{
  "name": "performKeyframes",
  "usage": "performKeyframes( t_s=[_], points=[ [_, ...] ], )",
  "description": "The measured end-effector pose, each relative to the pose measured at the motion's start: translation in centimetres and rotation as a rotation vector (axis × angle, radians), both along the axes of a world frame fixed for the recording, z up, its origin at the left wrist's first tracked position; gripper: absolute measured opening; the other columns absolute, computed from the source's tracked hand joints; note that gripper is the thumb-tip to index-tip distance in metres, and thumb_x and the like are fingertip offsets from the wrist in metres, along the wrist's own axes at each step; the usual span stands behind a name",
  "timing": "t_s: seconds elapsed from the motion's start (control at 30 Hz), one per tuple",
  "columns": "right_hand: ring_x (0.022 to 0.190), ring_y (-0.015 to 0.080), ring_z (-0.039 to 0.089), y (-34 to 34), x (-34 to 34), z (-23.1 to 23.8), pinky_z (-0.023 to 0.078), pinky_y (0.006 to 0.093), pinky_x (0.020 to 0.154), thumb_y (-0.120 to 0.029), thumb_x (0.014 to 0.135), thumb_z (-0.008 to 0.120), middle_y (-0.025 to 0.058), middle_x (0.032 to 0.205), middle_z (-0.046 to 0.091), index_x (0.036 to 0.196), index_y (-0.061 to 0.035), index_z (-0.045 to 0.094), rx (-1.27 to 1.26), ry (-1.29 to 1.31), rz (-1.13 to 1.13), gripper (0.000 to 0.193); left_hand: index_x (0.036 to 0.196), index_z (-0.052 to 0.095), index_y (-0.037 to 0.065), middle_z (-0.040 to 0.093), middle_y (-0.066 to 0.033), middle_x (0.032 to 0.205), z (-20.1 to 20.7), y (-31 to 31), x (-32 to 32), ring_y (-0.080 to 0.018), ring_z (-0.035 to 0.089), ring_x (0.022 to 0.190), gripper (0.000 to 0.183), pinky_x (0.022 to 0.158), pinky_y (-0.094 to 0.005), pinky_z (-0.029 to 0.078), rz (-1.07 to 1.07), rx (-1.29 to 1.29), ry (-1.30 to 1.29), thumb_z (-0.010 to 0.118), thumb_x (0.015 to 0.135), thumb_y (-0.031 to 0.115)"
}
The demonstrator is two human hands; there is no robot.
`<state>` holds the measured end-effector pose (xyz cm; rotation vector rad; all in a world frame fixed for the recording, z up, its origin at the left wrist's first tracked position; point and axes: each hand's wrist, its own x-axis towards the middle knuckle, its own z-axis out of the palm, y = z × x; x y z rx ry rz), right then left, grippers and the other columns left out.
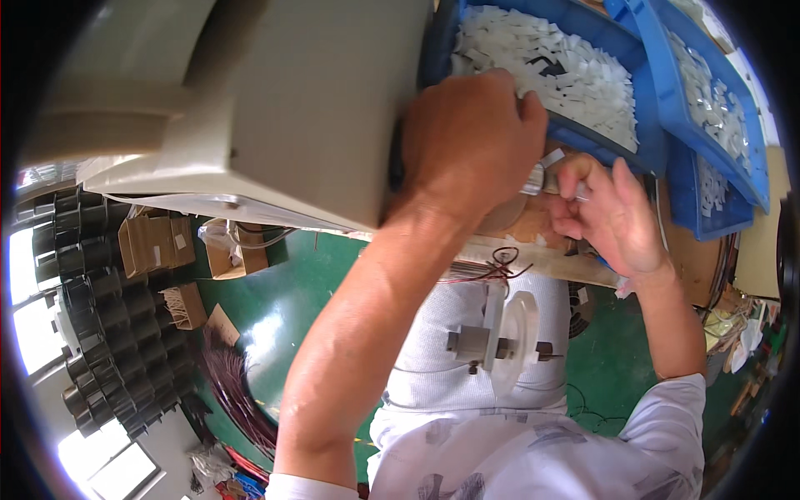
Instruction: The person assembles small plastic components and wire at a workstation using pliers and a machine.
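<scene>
My left hand (471, 137) is curled between the beige machine housing (317, 108) and a blue bin (575, 129). Its back faces up, and whatever its fingers grip is hidden below it. To its right, my right hand (617, 208) has its fingers bent in, with a small translucent white piece (581, 192) pinched at the fingertips. A shiny metal part (534, 178) shows between the two hands, over the wooden bench top (533, 218). The bin is filled with many small white pieces (550, 67), and a dark piece (546, 65) lies among them.
More blue bins (667, 83) with white pieces stand at the far right. Dark red wires (500, 265) lie on the bench edge, near a white wheel (523, 333) on a bracket before my lap. Cardboard boxes (156, 243) and a wire bundle (237, 392) sit on the green floor.
</scene>
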<state>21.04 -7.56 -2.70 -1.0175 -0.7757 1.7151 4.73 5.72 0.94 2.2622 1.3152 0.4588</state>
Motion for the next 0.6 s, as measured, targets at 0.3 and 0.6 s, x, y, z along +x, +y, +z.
performKeyframes(
  t_s=[0.3,0.6],
  points=[
    [0.073,0.0193,0.051,-20.3,7.0,5.5,0.052,0.0425,0.076,-0.068,0.102,0.039,0.0042,0.083,0.044,0.099,-0.0141,0.046,-0.115,-0.077,-0.521,0.054,0.087,0.071,0.003,0.071,-0.0170,0.075,0.4,-1.1,1.9,-0.0314,0.071,0.070,0.035,0.067,-0.0423,0.054,-0.016,-0.022,-0.023,0.064,0.093,0.037],
    [0.106,0.0257,0.064,-27.2,-2.2,0.1,0.050,0.0424,0.100,0.000,0.098,0.046,0.0119,0.121,0.058,0.147,-0.0029,0.044,0.040,0.428,-0.639,0.049,0.106,0.070,-0.001,0.071,-0.0094,0.095,2.3,-5.0,-0.9,-0.0181,0.068,0.089,0.020,0.081,-0.0314,0.052,-0.195,0.311,-0.261,0.065,0.098,0.016]
  ],
)
